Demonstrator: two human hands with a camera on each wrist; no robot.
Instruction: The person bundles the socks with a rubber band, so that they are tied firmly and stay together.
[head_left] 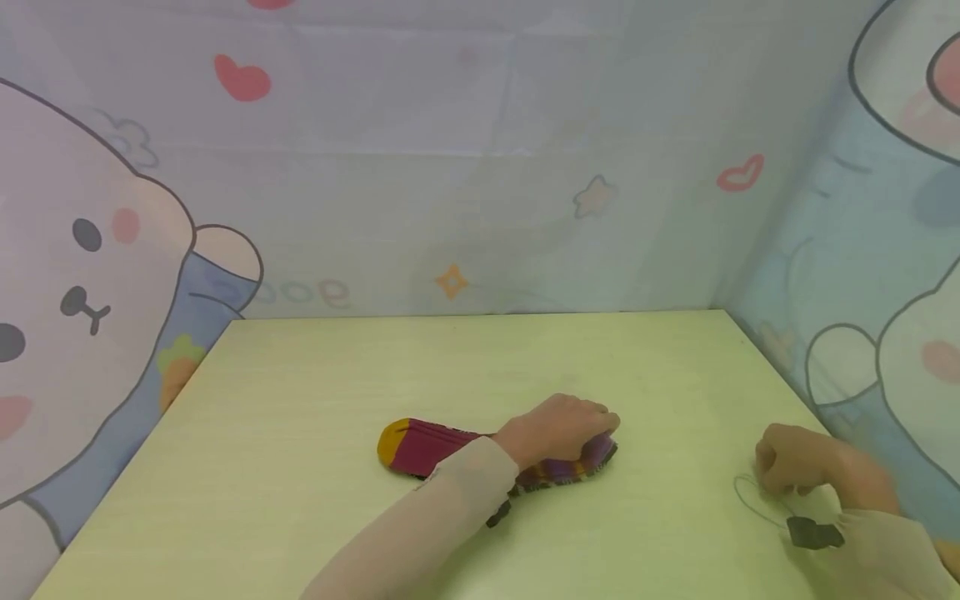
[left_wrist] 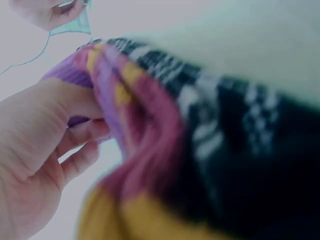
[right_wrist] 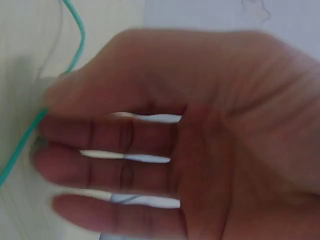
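Observation:
A maroon sock (head_left: 438,447) with a yellow toe lies across the middle of the table, its purple and yellow patterned end pointing right. My left hand (head_left: 558,427) holds that patterned end from above, and the forearm covers part of the sock. In the left wrist view, thumb and fingers grip folded knit fabric (left_wrist: 150,125) in purple, maroon, yellow, black and white. Off to the right, my right hand (head_left: 810,467) is above the table. A thin green cord (right_wrist: 75,37) passes between its thumb and index fingertips, which pinch it; the other fingers are bent.
The pale yellow table (head_left: 337,367) ends at a printed cloth backdrop (head_left: 390,208) behind, with cartoon cloth on both sides. A small dark object (head_left: 813,533) is by my right wrist, and another dark piece (head_left: 498,512) by the left.

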